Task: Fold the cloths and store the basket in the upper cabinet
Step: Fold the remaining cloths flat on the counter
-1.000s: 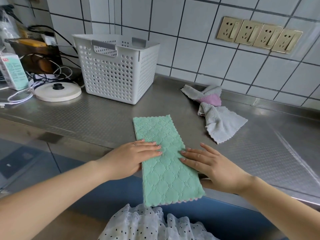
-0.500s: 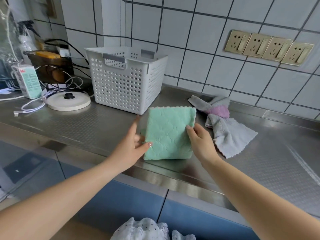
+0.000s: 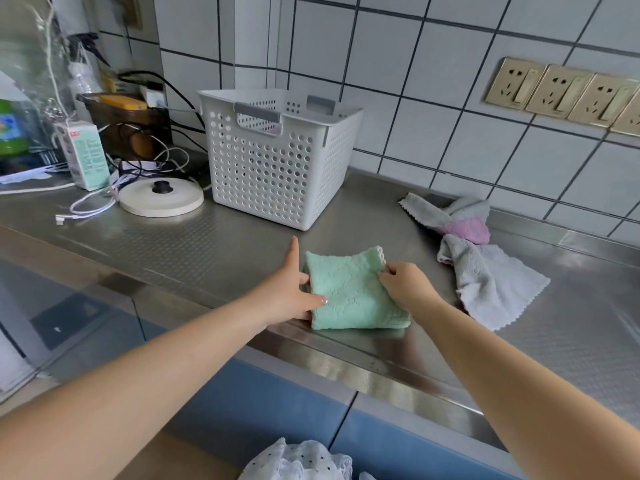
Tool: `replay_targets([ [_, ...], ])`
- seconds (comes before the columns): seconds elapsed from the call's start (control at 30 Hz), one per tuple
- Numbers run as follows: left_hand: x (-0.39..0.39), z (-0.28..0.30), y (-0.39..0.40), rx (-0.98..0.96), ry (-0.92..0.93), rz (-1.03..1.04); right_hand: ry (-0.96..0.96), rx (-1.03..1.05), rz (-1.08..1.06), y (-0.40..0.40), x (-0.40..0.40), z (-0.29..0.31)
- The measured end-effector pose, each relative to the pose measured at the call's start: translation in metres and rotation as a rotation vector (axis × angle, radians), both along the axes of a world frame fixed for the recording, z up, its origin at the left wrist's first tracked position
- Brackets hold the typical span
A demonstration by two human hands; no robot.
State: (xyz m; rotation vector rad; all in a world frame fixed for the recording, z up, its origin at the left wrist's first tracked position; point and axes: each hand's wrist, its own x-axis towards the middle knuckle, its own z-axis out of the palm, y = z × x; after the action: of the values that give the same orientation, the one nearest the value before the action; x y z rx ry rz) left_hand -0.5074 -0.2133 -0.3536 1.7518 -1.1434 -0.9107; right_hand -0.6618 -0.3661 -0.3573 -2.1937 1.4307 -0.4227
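Right hand now pinching green cloth top edge; left hand still gripping cloth's side.

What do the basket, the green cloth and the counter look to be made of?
Basket: white rigid plastic, matte, with moulded round holes and grey handle inserts.
Green cloth: soft plush fabric, probably microfibre, with a quilted pattern and a scalloped edge.
Counter: stainless steel by its look, with a brushed sheen, an embossed dotted texture and reflections.
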Motion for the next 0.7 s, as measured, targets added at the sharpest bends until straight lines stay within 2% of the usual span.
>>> replay_targets([
  [0.13,0.001,0.005,-0.002,0.013,0.095,-0.005,-0.020,0.031,-0.019,-0.004,0.002,-0.002],
  [0.17,0.003,0.006,-0.001,0.020,0.046,0.005,-0.029,0.044,-0.025,-0.004,0.001,-0.001],
  [0.23,0.009,0.009,-0.001,0.012,-0.249,0.031,-0.047,0.063,-0.041,-0.006,-0.002,0.003],
  [0.3,0.014,0.009,-0.003,-0.067,-0.525,0.056,-0.019,-0.011,-0.055,-0.010,-0.007,0.005],
  [0.4,0.005,0.011,-0.015,-0.178,-0.674,-0.015,-0.005,-0.172,0.024,-0.007,-0.002,0.006],
  [0.47,-0.009,0.010,-0.027,-0.091,-0.758,-0.125,0.077,-0.231,0.144,0.004,0.008,0.006],
  [0.57,-0.022,-0.001,-0.041,0.126,-0.894,-0.218,0.338,-0.254,0.301,0.019,0.017,-0.003],
  [0.7,-0.018,-0.015,-0.037,0.220,-0.945,-0.233,0.409,-0.184,0.286,0.019,0.008,-0.014],
])
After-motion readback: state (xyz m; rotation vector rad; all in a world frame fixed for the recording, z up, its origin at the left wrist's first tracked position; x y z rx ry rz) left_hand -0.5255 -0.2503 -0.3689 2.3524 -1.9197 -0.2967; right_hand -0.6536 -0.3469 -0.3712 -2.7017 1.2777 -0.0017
